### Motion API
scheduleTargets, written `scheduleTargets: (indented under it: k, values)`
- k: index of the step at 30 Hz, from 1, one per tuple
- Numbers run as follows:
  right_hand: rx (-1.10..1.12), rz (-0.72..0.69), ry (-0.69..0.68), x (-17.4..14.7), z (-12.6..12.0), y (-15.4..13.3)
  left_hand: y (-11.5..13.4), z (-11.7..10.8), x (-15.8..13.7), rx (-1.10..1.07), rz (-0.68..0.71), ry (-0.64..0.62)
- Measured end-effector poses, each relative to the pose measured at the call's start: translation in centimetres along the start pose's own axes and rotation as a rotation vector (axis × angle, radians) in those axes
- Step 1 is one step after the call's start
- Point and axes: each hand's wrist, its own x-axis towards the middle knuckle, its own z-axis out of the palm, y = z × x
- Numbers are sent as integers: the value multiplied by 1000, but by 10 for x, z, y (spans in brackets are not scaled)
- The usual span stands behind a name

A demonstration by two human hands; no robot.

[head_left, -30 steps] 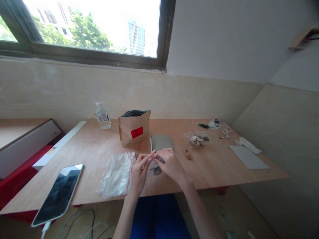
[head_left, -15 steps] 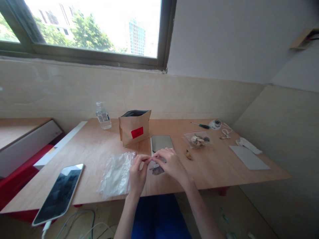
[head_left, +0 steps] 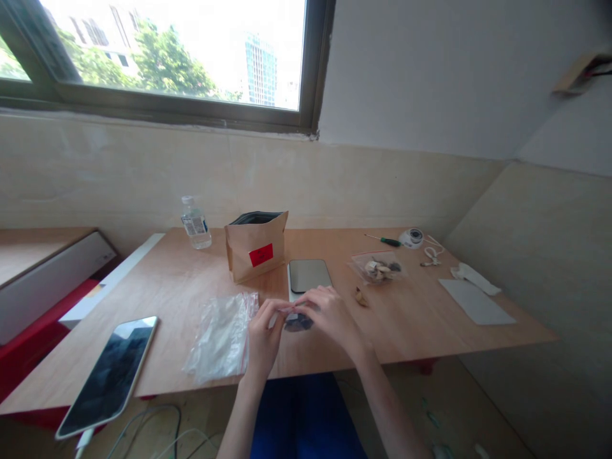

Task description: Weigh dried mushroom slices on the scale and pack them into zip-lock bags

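Note:
Both hands meet at the middle of the table, pinching the top edge of a small clear zip bag (head_left: 297, 324) with dark pieces inside. My left hand (head_left: 266, 325) is closed on the bag's left part, thumb against fingers. My right hand (head_left: 329, 315) is closed on its right part and hides some of it. Just beyond the hands lies a flat scale with a grey plate (head_left: 310, 275). Left of my left hand is a stack of empty clear zip bags (head_left: 222, 338). A small brown dried piece (head_left: 361, 297) rests to the right.
An open brown paper pouch (head_left: 255, 248) with a red label stands behind. Nearby are a filled zip bag (head_left: 377, 268), a water bottle (head_left: 196, 224), a phone (head_left: 109, 376) on a cable, a screwdriver (head_left: 389, 241), a white camera (head_left: 412, 238) and a white sheet (head_left: 475, 301).
The small bag's dark contents have shifted slightly up and left under my hands. Both hands keep their pinch at nearly the same place. The view has turned slightly.

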Motion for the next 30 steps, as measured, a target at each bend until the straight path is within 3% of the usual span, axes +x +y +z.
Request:
scheduleTargets:
  k: [18,24,30]
  values:
    - [-23,47,128,-13,0,18,-2,-4,9,16,14,42]
    - [24,57,117,-17,-1,21,-3,-4,5,32,-24,127]
    - [-23,58,212,-20,-4,28,-2,-2,6,10,-48,145]
